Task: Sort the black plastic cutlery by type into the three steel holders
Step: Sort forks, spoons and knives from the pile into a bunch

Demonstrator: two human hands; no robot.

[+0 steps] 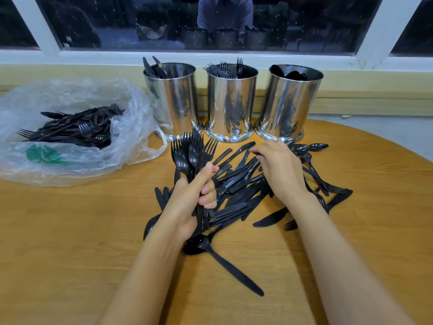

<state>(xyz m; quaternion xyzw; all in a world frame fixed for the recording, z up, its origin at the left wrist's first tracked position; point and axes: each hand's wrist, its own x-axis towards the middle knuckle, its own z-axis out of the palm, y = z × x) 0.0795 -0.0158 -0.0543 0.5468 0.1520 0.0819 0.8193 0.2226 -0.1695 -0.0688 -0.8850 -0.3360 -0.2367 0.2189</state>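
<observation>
The loose heap of black plastic cutlery (236, 184) lies in the middle of the round wooden table (70, 231), just near of the 3 holders. It is a mix of knives, forks and spoons lying crosswise.

The left hand (194, 195) is at the heap's left side, fingers and thumb clenched round a bunch of black plastic forks (192, 151). Their handles run down through the fist and the tines stand up, fanned toward the far side. The right hand (281, 170) lies palm-down over the far right part of the heap, fingers bent, tips on the knife handles. I cannot tell whether they pinch a piece.

A single black plastic spoon (225, 261) lies at the heap's near edge, bowl close to the left wrist, handle pointing near and right. A black plastic knife (271, 218) lies just left of the right forearm.

The 3 shiny cylinders stand in a close row at the far side. The left steel holder (171, 102) has knives in it, the middle steel holder (230, 104) has forks with tines up, and the right steel holder (290, 104) has spoons.

To the far left, a crumpled clear plastic bag (131, 118) lies open beside the left holder, with more black cutlery inside and a green print on its near side. Beyond the table is a white-framed window (375, 26) with dark glass.
</observation>
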